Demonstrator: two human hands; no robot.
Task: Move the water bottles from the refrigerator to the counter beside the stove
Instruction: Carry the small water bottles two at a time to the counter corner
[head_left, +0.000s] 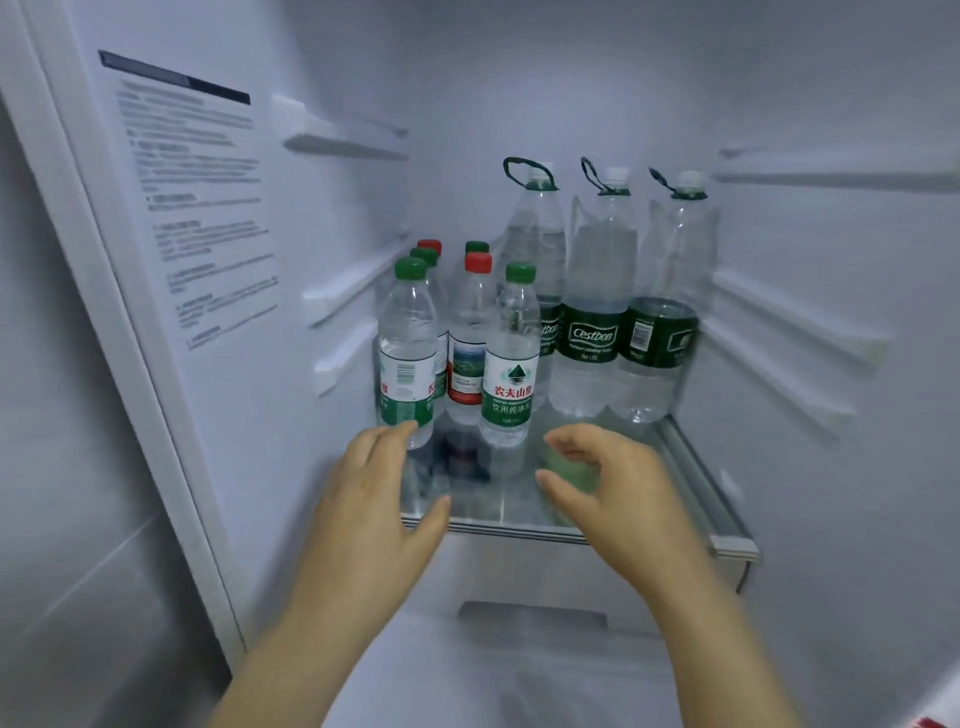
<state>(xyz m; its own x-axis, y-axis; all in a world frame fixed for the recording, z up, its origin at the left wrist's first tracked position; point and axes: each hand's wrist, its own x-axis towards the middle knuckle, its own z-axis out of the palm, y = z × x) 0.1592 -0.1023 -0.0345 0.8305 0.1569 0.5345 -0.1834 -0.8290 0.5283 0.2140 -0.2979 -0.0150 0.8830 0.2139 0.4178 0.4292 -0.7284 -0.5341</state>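
Inside the open refrigerator, several small water bottles with green or red caps stand on the left of a glass shelf (691, 483). The nearest are a green-capped bottle (408, 353) at the left and another green-capped bottle (511, 358) beside it, with a red-capped bottle (470, 338) behind them. Three tall Cestbon bottles (595, 291) with green carry loops stand at the back right. My left hand (371, 499) reaches over the shelf's front edge, fingers spread, fingertips just short of the left bottle. My right hand (608, 478) hovers over the shelf with fingers loosely curved, holding nothing.
The fridge's white left wall carries a printed label (197, 208) and shelf rails (348, 140). More rails run along the right wall (789, 317). A white drawer front (535, 577) sits below the glass shelf.
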